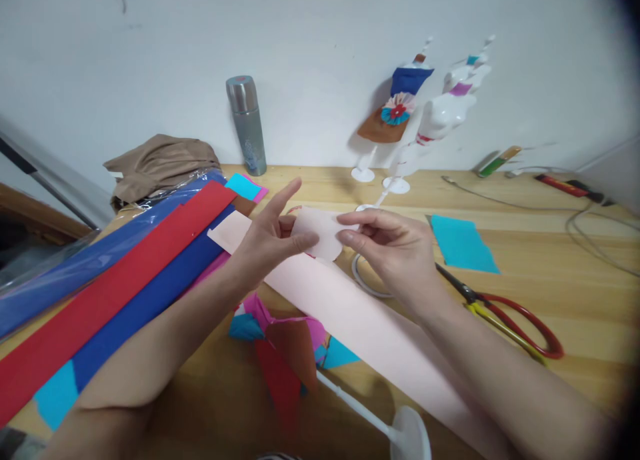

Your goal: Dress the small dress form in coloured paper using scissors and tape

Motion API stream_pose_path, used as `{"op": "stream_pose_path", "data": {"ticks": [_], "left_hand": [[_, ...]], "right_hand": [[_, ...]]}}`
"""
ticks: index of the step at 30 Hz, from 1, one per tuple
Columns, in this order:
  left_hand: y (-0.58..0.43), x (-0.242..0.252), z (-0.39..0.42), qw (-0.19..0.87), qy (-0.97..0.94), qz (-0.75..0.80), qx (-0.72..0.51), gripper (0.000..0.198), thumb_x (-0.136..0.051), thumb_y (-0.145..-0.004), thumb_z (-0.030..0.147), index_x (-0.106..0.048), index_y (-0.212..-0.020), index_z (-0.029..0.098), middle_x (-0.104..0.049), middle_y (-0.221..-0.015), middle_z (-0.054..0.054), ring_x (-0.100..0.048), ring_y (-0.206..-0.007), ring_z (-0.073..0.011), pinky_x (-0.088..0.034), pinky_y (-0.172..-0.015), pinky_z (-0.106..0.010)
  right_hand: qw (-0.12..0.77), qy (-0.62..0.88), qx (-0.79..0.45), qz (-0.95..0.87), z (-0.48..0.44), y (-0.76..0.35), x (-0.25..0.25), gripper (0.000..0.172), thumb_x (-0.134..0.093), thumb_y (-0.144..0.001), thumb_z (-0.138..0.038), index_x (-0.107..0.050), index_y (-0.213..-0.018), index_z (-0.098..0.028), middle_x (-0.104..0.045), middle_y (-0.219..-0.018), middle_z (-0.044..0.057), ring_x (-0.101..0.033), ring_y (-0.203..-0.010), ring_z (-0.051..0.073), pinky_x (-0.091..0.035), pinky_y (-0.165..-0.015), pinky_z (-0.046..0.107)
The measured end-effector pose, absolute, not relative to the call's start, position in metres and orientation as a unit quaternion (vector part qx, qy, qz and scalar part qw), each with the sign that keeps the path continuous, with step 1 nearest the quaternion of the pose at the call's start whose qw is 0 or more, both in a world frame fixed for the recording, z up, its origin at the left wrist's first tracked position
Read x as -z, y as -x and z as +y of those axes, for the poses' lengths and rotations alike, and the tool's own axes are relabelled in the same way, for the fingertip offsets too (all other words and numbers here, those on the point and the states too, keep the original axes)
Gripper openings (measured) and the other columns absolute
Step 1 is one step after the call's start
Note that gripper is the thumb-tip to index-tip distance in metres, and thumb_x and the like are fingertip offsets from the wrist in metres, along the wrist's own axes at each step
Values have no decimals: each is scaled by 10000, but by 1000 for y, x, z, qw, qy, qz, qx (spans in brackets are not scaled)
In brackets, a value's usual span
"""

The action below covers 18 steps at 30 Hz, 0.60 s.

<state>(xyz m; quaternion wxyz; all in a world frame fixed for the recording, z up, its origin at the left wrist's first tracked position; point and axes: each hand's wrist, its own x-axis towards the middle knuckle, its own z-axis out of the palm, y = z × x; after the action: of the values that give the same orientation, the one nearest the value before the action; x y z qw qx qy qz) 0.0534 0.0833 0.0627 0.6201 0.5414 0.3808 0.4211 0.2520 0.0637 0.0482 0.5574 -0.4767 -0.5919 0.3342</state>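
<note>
My left hand (pixel 267 237) and my right hand (pixel 395 243) meet over the wooden table (pixel 575 293), both pinching a small pale pink paper piece (pixel 320 232). The left index finger sticks up; its thumb and other fingers press the piece's left edge. The right hand's fingertips grip its right edge. Under the hands lies a long pale pink paper strip (pixel 365 320), running diagonally toward the front right. Red-handled scissors (pixel 505 313) lie just right of my right wrist.
Long red (pixel 115 290) and blue paper sheets (pixel 150 300) lie at left. A paper-dressed stand (pixel 295 353) lies tipped at the front. A cyan paper piece (pixel 463 243), two small mannequin stands (pixel 425 120), a steel flask (pixel 247 123), brown cloth (pixel 160 163) and cables (pixel 595 230) sit farther back.
</note>
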Motion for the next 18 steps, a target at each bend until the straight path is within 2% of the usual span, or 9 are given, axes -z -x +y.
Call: {"op": "stream_pose_path", "data": {"ticks": [3, 5, 7, 10, 15, 18], "left_hand": [[-54, -61, 81, 506, -637, 394, -428, 777, -911, -670, 308, -657, -1404, 279, -786, -1032, -45, -713, -906, -201, -557, -812, -306], [-55, -59, 80, 424, -678, 420, -428, 543, -887, -685, 259, -780, -1217, 252, -785, -1014, -40, -685, -877, -182, -545, -837, -303], [-55, -56, 79, 374, -697, 435, -430, 427, -843, -722, 232, -813, -1148, 241, -775, -919, -29, -648, -785, -160, -535, -797, -298], [-55, -54, 80, 354, -707, 429, -438, 331, -788, -767, 228, -830, -1095, 216, -747, -835, -26, -601, -703, -141, -509, -721, -285], [-55, -60, 82, 385, -709, 434, -400, 219, -735, -788, 237, -843, -976, 211, -743, -808, -29, -599, -708, -148, -467, -672, -275], [-55, -63, 83, 431, -696, 445, -363, 163, -697, -821, 295, -824, -842, 197, -672, -674, -14, -545, -636, -139, -383, -577, -261]], "right_hand": [[573, 490, -318, -575, 63, -253, -49, 80, -793, -736, -265, -790, -811, -294, -670, -636, -6, -583, -562, 160, -511, -527, 316], [573, 493, -316, -574, 62, -252, -49, 76, -792, -746, -272, -790, -818, -296, -701, -671, 3, -608, -586, 170, -534, -551, 328], [572, 493, -305, -580, 61, -252, -49, 78, -790, -755, -279, -792, -831, -295, -727, -707, 8, -625, -606, 176, -548, -573, 336], [572, 490, -268, -601, 62, -253, -47, 85, -781, -774, -282, -796, -857, -293, -749, -756, 7, -642, -647, 179, -565, -640, 354], [557, 458, -204, -663, 68, -259, -47, 56, -745, -823, -254, -789, -825, -288, -715, -767, 12, -639, -705, 191, -546, -678, 369], [531, 462, -164, -691, 70, -264, -52, 85, -735, -831, -263, -762, -762, -302, -716, -934, 49, -669, -912, 247, -560, -806, 434]]}}
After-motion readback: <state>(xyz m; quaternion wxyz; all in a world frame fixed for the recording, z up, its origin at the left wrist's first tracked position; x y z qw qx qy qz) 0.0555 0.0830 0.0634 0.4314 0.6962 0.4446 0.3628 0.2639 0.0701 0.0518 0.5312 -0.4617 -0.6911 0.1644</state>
